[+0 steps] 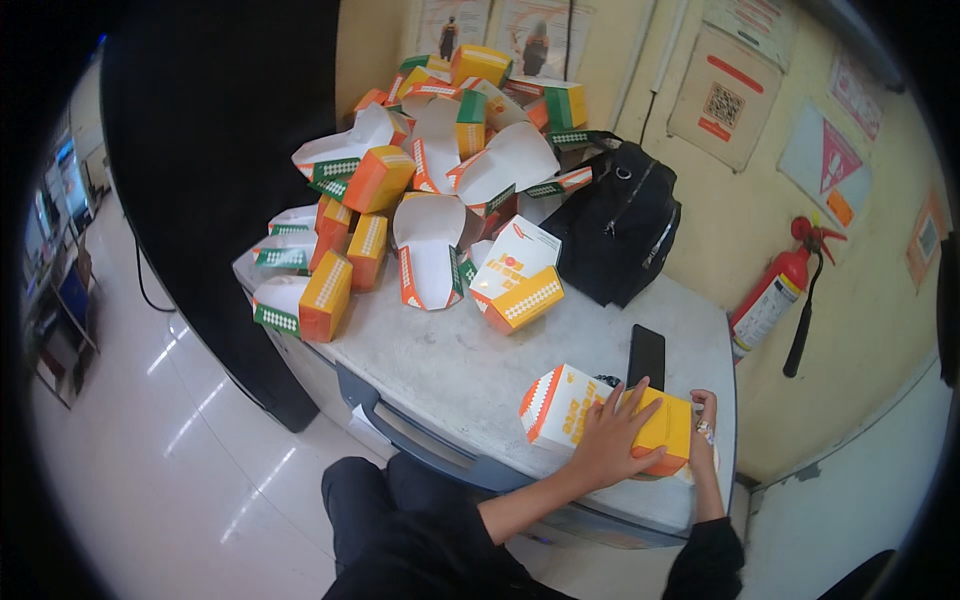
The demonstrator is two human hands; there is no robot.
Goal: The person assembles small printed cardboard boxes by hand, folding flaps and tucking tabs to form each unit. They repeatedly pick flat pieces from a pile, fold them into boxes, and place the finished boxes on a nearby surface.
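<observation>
A folded cardboard food carton, with a yellow and orange end and a white printed part, lies on its side at the table's near right. My left hand grips it from the left, fingers spread over its top and thumb along the near side. Against the carton's right end is my right hand, its fingers bent at the edge and a ring on one finger. The underside of the carton and part of the right fingers are hidden. Just beyond the carton lies a black phone.
A heap of open cartons in white, orange, green and yellow covers the table's far left. Beside it sits a black bag against the wall. A red fire extinguisher hangs at the right. The grey table has a handle on its near edge.
</observation>
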